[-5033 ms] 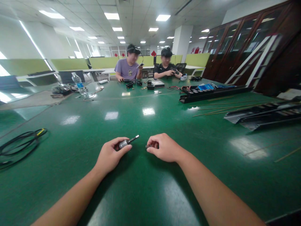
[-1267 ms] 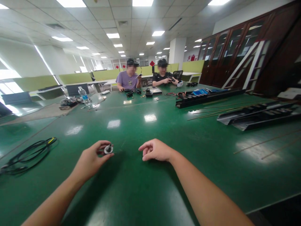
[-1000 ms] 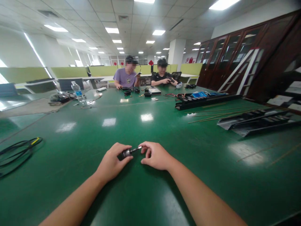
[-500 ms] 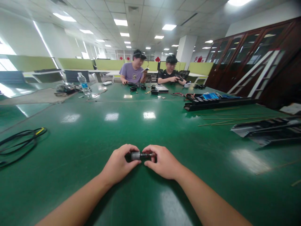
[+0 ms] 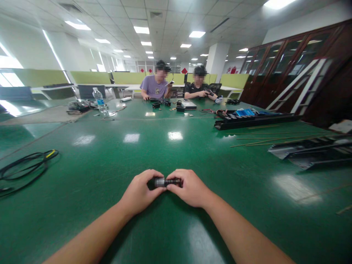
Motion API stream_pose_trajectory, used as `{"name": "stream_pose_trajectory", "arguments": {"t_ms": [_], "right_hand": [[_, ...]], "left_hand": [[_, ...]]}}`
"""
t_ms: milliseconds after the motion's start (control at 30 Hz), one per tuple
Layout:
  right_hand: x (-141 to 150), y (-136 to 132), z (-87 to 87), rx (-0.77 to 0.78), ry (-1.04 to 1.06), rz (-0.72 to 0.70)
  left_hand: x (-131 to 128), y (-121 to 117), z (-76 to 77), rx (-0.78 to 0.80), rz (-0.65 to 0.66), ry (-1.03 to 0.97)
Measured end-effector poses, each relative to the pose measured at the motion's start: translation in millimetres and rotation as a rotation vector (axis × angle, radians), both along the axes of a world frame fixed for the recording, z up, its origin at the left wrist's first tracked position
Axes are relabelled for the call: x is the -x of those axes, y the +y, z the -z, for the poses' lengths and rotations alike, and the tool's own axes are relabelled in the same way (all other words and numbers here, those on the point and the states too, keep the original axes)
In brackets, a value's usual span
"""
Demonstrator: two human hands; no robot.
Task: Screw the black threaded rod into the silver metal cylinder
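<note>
Head cam view, and from my end the hands are the easy part: my left hand and right hand are pressed in close together, both curled shut, pinching a small metal cylinder between them. It lies roughly level across the view, with a silver end in the left hand's grip and a darker, ridged section at the right hand. Its far ends are tucked behind my fingers, so I can't see them properly. The whole thing sits low over the near part of a big green table, dead centre, though I can't tell if it's touching the surface.

Moving outward, a coiled black cable lies on the left. Off to the right are thin rods and black rails, with a long black tray farther back. At the far end, a plastic water bottle stands on the left, and small black boxes sit near a person in a lilac T-shirt. Next to them, a person in a black shirt has a dark object in both hands.
</note>
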State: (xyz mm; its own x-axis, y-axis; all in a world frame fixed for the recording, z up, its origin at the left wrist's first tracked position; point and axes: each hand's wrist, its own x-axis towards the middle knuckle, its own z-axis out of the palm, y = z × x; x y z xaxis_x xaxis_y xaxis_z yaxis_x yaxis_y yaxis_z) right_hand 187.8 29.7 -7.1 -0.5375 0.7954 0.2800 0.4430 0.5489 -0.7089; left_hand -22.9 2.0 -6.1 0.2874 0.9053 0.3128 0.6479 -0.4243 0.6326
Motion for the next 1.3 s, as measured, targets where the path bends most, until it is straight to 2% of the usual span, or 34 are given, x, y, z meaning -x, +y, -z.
{"name": "stream_pose_trajectory", "arguments": {"t_ms": [267, 1300], "right_hand": [[-0.7, 1.6, 0.9, -0.025, -0.002, 0.002], [-2.5, 2.2, -0.8, -0.045, -0.031, -0.006]], "left_hand": [[1.9, 1.8, 3.9, -0.010, 0.023, -0.036], [2.0, 1.0, 3.7, -0.048, 0.009, -0.002]]}}
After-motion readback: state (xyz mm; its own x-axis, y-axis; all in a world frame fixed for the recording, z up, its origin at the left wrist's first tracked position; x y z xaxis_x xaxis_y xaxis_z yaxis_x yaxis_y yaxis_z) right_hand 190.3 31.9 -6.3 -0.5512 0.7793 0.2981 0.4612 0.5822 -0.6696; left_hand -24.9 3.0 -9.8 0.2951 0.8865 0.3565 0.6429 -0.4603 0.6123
